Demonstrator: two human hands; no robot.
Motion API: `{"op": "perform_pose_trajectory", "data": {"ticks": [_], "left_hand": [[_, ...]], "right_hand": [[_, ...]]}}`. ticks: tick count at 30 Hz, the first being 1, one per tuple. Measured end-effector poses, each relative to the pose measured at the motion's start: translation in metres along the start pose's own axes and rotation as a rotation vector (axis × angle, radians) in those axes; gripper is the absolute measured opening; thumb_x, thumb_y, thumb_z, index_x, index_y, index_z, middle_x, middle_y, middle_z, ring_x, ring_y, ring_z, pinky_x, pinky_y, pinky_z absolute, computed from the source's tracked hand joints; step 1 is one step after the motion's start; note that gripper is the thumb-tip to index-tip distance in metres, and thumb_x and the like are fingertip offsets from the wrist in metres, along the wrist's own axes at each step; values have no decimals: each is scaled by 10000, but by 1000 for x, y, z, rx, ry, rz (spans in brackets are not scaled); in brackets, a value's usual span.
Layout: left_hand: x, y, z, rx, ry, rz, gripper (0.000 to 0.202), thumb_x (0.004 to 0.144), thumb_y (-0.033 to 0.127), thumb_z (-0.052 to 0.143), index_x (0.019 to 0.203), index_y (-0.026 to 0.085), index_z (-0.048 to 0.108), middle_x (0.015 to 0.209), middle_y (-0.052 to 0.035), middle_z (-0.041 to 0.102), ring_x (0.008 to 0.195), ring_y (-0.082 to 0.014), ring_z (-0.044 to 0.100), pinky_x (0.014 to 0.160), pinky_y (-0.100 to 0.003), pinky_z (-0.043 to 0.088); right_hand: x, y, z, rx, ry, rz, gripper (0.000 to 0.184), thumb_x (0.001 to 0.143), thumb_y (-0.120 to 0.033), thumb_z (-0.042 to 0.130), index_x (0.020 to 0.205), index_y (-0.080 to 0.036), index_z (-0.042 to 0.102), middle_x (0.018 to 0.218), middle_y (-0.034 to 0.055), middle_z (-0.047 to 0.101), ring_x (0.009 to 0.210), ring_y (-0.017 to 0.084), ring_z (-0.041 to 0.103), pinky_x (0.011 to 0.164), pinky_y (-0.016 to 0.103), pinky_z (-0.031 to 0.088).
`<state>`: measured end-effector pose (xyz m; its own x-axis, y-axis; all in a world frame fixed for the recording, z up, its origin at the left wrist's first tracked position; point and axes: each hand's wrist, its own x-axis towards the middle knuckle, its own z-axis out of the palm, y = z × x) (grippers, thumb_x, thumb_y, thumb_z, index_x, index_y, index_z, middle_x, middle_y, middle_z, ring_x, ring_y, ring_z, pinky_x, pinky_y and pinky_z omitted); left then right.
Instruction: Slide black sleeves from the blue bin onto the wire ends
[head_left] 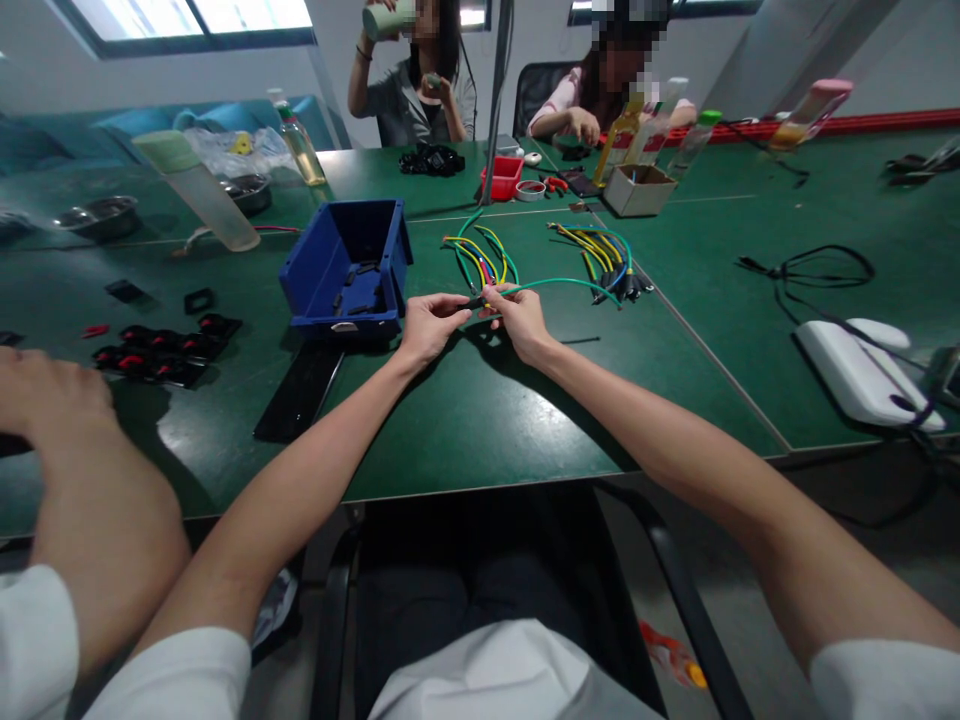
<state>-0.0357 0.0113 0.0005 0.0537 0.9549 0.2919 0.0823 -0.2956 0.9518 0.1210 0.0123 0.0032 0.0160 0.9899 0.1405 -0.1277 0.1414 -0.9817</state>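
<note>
Over the green table, both hands meet at a small black connector. My left hand [433,325] pinches the black connector [474,303] between thumb and fingers. Close against it, my right hand [519,318] is closed on a green wire [562,281], whose free length runs out to the right. Whether the wire sits inside the connector cannot be made out. Behind my hands lies a bundle of yellow, green and red wires [480,248]. Farther right is another wire bundle [604,255] with black ends. A blue bin [300,285] beside my left hand holds several black pieces.
A black phone [298,390] lies near the left forearm, with black-and-red parts [161,350] beyond. Another person's arm [97,470] rests at the left. Bottles, a small cardboard box [637,192] and a metal pole [496,110] stand farther back; a white device [862,370] sits right.
</note>
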Motion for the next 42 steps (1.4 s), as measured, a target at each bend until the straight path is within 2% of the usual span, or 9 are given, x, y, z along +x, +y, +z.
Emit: {"op": "perform_pose_trajectory", "data": {"ticks": [7,25,32,42], "left_hand": [[1,-3,-1,33,0,27,252,646,273,779,863,153,740,836,-45,734,753,-167,660,771,-325,549],[0,3,-2,97,-28,73,235,659,231,730,884,161,734,861,-50,725,796,-178,645,739,-314,530],[3,-2,-3,96,-64,103,298,633,130,641,917,143,732,898,-55,725,779,-155,628,695,-271,504],[4,-4,-4,117,-73,114,439,570,53,509,935,148,735,883,-47,720,767,-153,623,694,-268,506]], "right_hand": [[1,2,0,28,-8,-17,260,726,-385,711,817,-190,564,698,-16,594,607,113,627,426,181,368],[0,1,1,-11,47,12,274,772,-412,702,826,-190,550,730,0,613,570,98,620,417,178,390],[0,2,1,1,50,15,225,803,-369,679,825,-181,556,710,0,613,550,96,622,410,174,393],[1,2,2,-8,63,29,301,793,-443,699,825,-187,544,715,6,618,545,103,624,409,179,398]]}}
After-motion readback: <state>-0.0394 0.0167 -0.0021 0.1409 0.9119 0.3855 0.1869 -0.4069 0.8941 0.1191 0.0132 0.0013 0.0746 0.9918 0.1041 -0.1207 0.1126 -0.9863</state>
